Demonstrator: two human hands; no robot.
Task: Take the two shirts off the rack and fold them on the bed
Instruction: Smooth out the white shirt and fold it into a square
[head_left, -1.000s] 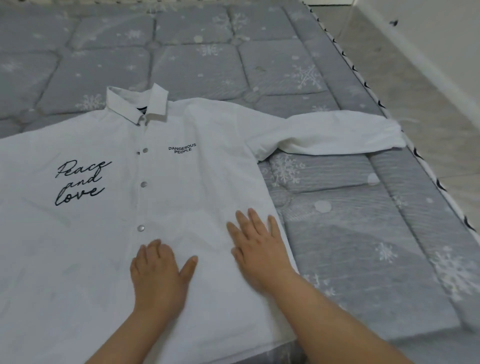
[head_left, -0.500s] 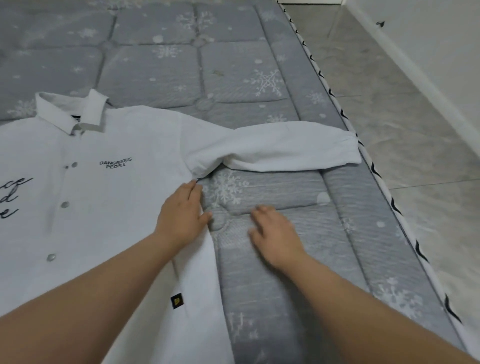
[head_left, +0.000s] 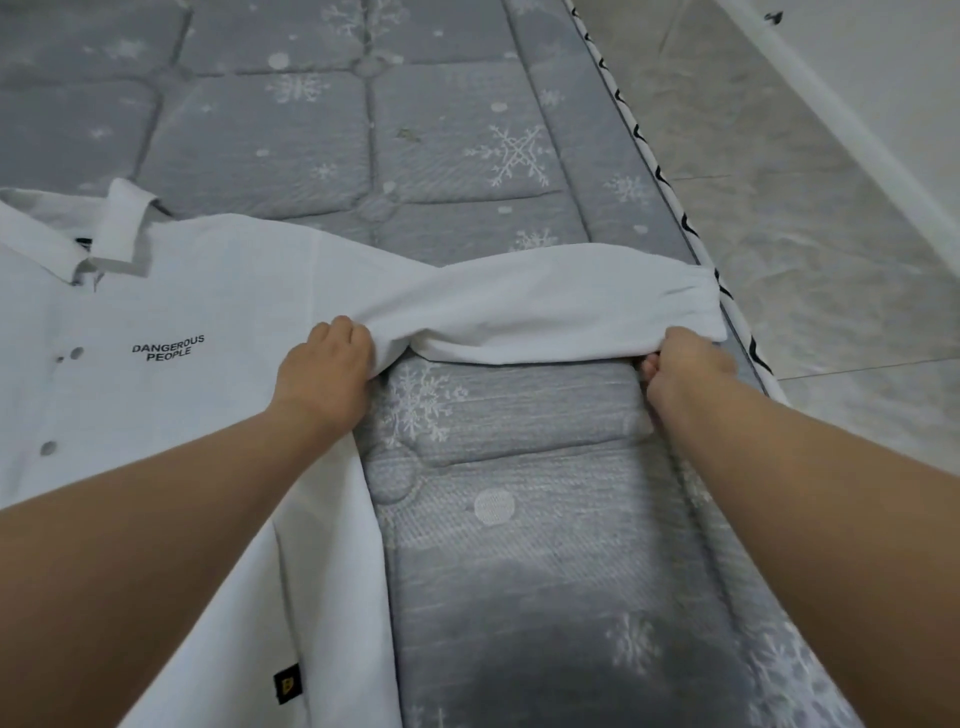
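The words "DANGEROUS PEOPLE" were printed in small black capitals, on two lines, on the chest of a white shirt (head_left: 208, 322) laid flat on a grey mattress (head_left: 519, 519). A small black tag (head_left: 287, 685) with a yellow mark was stitched at the shirt's side seam; its mark could not be read.

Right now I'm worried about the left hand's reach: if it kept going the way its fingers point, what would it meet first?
The left hand already grips the white shirt at the armpit. Straight on, it would likely push into the sleeve first, then the grey mattress.
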